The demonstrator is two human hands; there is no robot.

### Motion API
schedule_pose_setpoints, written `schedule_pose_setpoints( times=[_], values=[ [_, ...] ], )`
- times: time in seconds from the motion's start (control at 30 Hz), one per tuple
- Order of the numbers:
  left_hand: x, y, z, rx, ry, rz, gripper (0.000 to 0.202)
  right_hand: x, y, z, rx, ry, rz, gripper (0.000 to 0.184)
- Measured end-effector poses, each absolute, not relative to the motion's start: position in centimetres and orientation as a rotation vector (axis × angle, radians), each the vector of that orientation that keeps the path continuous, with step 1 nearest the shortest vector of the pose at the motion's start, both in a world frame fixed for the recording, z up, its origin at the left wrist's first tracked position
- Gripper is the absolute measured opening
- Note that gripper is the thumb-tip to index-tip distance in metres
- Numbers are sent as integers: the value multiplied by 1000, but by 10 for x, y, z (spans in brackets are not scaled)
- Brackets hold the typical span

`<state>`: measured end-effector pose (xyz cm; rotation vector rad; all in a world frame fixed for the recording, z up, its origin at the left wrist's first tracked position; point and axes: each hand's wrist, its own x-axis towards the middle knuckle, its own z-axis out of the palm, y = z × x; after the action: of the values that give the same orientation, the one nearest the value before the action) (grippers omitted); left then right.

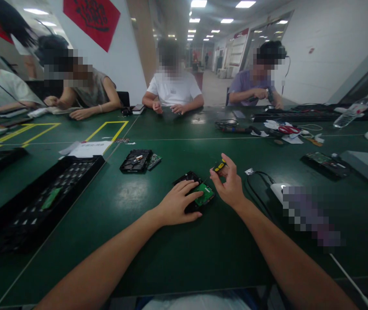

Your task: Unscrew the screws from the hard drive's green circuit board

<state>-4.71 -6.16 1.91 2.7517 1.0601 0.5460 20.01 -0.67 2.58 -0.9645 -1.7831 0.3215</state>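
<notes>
A black hard drive [188,178] with a green circuit board [205,194] on top lies on the green table [171,249] in front of me. My left hand [178,203] rests on the drive, fingers curled over its near edge and holding it down. My right hand [229,183] is closed round a small yellow-and-black screwdriver [219,165], whose tip points down toward the circuit board.
A second black drive [136,160] with a loose green board [154,160] lies further back. A long black tray [42,198] sits at the left. Black cables [258,185] and a white device [279,189] are at the right. Several people sit along the far side.
</notes>
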Motion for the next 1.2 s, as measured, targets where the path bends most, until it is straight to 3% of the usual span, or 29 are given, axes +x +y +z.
schedule_pose_setpoints(
  times=[0.53, 0.83, 1.2],
  values=[
    [-51, -48, 24, 2726, 936, 539, 69, 202, -7, 31, -941, -1813, 216, 68],
    [-41, -51, 13, 2738, 1119, 617, 55, 202, -8, 43, -912, -1841, 77, 55],
    [-38, -39, 22, 2727, 985, 592, 53, 205, -9, 50, -942, -1867, 88, 62]
  ],
)
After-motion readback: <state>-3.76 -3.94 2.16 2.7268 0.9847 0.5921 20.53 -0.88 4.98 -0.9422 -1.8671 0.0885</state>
